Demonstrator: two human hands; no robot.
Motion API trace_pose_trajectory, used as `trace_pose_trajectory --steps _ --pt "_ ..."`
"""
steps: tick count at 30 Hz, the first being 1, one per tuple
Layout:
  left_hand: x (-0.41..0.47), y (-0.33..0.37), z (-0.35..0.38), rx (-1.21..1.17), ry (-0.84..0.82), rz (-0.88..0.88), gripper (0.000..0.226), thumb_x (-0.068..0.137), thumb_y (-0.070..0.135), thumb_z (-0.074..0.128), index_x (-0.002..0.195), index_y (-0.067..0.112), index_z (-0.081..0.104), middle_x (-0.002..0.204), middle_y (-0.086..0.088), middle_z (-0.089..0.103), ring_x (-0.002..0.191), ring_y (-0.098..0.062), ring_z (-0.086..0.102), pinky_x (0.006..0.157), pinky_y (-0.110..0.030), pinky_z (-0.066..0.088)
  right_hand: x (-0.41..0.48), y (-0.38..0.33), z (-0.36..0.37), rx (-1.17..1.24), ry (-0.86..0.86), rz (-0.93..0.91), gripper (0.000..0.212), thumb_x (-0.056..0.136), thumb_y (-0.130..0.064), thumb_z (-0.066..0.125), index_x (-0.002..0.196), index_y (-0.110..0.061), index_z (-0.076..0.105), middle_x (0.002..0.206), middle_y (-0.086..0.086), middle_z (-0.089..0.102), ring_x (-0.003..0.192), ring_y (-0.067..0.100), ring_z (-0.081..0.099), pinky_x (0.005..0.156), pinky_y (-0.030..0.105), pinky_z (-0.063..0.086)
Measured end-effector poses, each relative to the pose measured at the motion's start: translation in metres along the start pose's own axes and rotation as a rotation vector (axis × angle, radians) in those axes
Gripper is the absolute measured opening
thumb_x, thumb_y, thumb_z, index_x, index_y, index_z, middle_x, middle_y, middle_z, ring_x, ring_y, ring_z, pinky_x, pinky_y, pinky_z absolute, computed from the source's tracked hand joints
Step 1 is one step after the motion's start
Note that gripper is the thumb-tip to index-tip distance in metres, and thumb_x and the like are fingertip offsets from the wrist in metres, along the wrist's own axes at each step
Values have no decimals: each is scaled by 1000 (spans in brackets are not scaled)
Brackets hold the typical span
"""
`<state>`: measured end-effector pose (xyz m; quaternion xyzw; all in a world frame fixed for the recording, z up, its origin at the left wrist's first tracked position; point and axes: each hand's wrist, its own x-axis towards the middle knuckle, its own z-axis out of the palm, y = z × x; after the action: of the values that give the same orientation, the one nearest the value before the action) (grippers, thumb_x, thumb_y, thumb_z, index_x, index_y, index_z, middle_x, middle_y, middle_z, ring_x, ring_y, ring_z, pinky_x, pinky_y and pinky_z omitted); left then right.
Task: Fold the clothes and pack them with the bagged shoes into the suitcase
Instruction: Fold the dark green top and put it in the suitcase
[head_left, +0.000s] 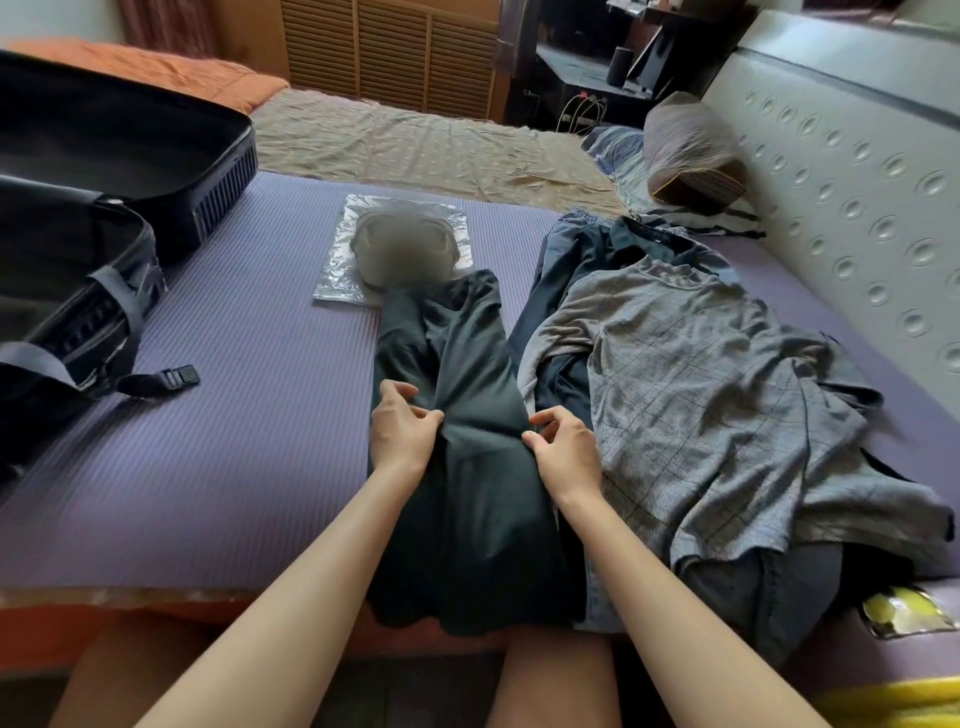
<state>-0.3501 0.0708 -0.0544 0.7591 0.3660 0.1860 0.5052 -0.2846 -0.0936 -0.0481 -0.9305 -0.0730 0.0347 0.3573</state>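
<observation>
A bed (249, 467) fills most of the view, covered near the person by a purple ribbed mat, with a beige sheet and an orange blanket farther back. A pale padded headboard (857, 197) with dimples runs along its right side, and a slatted wooden panel and dark shelving stand behind the bed. One black suitcase (119, 156) lies open on the left part of the mat, its lid raised and one strap buckle (179, 375) trailing onto the mat. To the right is one loose heap of clothes: a grey checked top (701, 395) spread over dark navy garments (582, 260), at least three pieces in all, the heap crowding against the right edge of the trousers. One pair of dark green trousers (467, 353) lies lengthwise in the middle of the mat, between suitcase and heap, its near end hanging over the bed's edge and its far end overlapping the near edge of the one clear bag of shoes (410, 249), whose contents are blurred. One striped pillow (691, 150) sits by the headboard. The left grip (402, 431), a bare hand, pinches the trousers' left edge with curled fingers and thumb; the right grip (566, 447) grasps the right edge likewise, beside the grey top.
</observation>
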Motion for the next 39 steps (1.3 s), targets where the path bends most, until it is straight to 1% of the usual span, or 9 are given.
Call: trace_pose_trajectory --steps 3,10,13,16,21,26,31,34,39 --pt "1 -4 0 51 -7 34 40 81 19 72 111 10 48 80 2 61 78 -14 56 67 -26 37 1 -1 3 -46 -8 -13 18 85 -24 67 102 -20 64 91 -1 66 93 22 62 71 27 38" --pt "31 12 7 22 15 65 35 86 20 67 113 9 48 88 0 62 80 -14 55 69 -26 38 27 -12 3 54 24 -70 14 84 -25 68 95 -18 66 91 1 67 89 21 63 77 32 46" --pt "52 16 12 -33 55 38 31 87 21 66 109 10 48 90 -4 66 81 -22 63 68 -33 49 46 -24 5 90 8 -93 15 84 -24 68 96 -14 66 90 2 68 89 21 63 81 34 49" --pt "71 24 19 -54 71 29 29 86 22 66 105 11 48 90 -7 67 81 -27 66 77 -42 54 64 -35 10 84 -18 -104 17 84 -25 69 97 -14 65 86 -2 64 89 20 63 80 32 49" --pt "91 36 29 22 73 31 40 82 22 71 111 8 46 87 -1 61 81 -16 53 73 -27 39 82 -41 24 -1 -38 -103 29 83 -31 69 107 -17 61 91 -3 66 96 20 62 82 31 46" --pt "100 31 27 -6 140 21 38 82 13 69 112 8 47 85 0 60 81 -19 58 71 -27 42 81 -30 35 -119 -14 -131 27 85 -16 63 111 -22 61 94 0 68 105 21 54 80 31 42" --pt "97 25 26 94 124 100 36 86 13 66 116 8 46 88 -1 59 83 -20 58 70 -29 43 73 -25 35 -121 -18 -190 22 87 -16 59 107 -21 65 97 -1 68 104 21 49 83 31 42" --pt "94 26 22 109 97 111 37 89 12 62 121 9 44 96 -5 63 89 -24 62 75 -34 49 62 -18 29 -55 -31 -291 21 84 -15 63 104 -18 67 98 -2 67 99 20 50 89 32 42" --pt "41 10 -13 2 104 225 35 87 10 63 119 11 49 103 -1 63 92 -18 62 79 -29 49 -2 10 5 96 32 -409 26 79 -10 72 103 -20 66 105 -6 58 101 12 50 92 13 33"
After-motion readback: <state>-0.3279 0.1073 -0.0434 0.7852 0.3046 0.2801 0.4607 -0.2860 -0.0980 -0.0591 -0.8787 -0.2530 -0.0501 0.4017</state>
